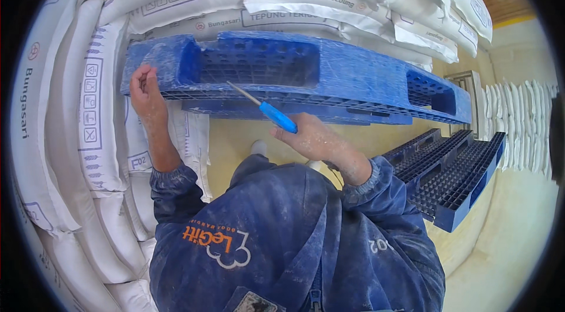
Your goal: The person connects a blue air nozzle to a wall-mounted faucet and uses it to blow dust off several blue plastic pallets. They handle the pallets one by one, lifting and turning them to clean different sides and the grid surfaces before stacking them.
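My right hand (312,135) grips a screwdriver (278,116) by its blue handle. Its thin metal shaft points up and left, the tip in front of the side opening of a scuffed blue plastic pallet (365,70). At the pallet's left end is my left hand (147,91), fingers curled in and thumb against them. Whether anything is inside those fingers is hidden, and I cannot tell if the hand touches the pallet. White flour dust covers both hands and the dark blue sleeves.
White filled sacks (194,0) are piled behind the pallet, and more sacks (59,106) stack up along the left. Below the pallet shows another blue pallet (347,115). A dark blue pallet (453,176) lies at the right on the pale floor (500,223). Further sacks (518,126) stand far right.
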`<state>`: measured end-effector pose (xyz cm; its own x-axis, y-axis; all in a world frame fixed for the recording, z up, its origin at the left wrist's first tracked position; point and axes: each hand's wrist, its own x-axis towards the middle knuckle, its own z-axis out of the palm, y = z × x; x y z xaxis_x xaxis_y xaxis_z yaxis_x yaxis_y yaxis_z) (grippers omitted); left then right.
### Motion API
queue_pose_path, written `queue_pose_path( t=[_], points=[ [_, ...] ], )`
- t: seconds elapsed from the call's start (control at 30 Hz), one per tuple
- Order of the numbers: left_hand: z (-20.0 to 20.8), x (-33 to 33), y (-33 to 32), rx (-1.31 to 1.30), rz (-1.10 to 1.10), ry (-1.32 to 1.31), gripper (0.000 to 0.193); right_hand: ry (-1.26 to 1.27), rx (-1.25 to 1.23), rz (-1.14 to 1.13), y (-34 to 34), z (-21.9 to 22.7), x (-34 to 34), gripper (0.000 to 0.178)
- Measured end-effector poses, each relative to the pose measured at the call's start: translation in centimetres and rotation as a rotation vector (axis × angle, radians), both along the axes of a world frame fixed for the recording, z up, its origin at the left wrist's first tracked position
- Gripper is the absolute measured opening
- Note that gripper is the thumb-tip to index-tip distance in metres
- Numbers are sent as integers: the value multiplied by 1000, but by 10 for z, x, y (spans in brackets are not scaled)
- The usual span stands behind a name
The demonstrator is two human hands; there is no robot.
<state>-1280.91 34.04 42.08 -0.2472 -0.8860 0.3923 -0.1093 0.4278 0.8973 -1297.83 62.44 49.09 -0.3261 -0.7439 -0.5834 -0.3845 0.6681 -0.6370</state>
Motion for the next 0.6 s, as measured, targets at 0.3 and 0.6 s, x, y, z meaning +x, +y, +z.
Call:
queue_pose_path(
  t=[0.3,0.6],
  points=[
    [26,7,-23,-152,45,-304,21,137,9,-314,56,11,-25,45],
    [41,-75,63,-116,-297,-116,19,249,-137,-1444,360,-3,-90,37]
  ],
)
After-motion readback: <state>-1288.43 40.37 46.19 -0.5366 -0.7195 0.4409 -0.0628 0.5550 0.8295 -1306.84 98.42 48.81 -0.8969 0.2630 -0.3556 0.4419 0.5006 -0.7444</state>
